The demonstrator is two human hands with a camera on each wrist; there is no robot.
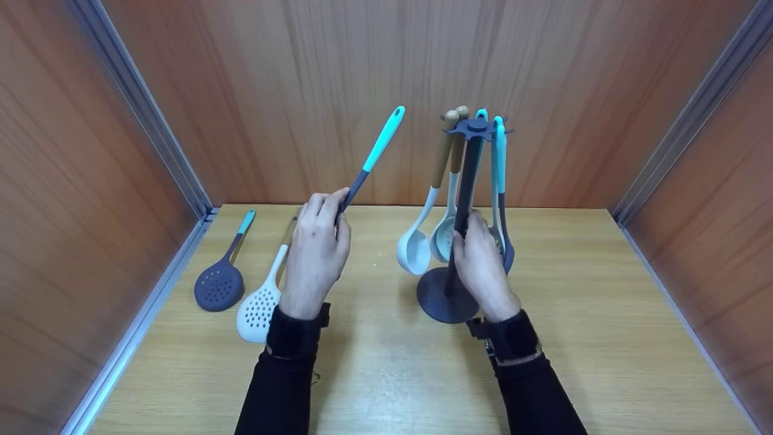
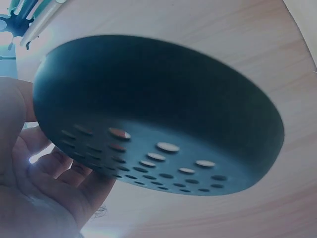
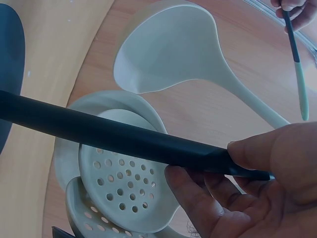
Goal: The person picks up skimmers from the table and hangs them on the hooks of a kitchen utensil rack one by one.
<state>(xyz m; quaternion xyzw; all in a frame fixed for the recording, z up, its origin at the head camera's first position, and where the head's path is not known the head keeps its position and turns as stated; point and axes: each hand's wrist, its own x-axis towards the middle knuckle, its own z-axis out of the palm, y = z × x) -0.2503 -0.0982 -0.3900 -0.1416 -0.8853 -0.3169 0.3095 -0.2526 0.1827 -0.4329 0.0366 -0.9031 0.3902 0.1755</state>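
My left hand (image 1: 315,251) grips the dark lower shaft of a skimmer, whose turquoise handle (image 1: 384,139) points up and to the right. The skimmer's dark perforated head (image 2: 163,119) fills much of the left wrist view; in the head view my hand hides it. My right hand (image 1: 483,260) holds the black pole of a utensil stand (image 1: 466,181) between thumb and fingers. From the stand's top hang a white ladle (image 1: 414,251), a white perforated skimmer (image 3: 129,178) and several other utensils, some with wooden and some with turquoise handles.
On the table's left side lie a dark skimmer (image 1: 219,286) with a turquoise handle and a white perforated turner (image 1: 258,311). The stand's round base (image 1: 435,302) rests on the wooden table (image 1: 386,374). Wood panels (image 1: 290,90) enclose the back and both sides.
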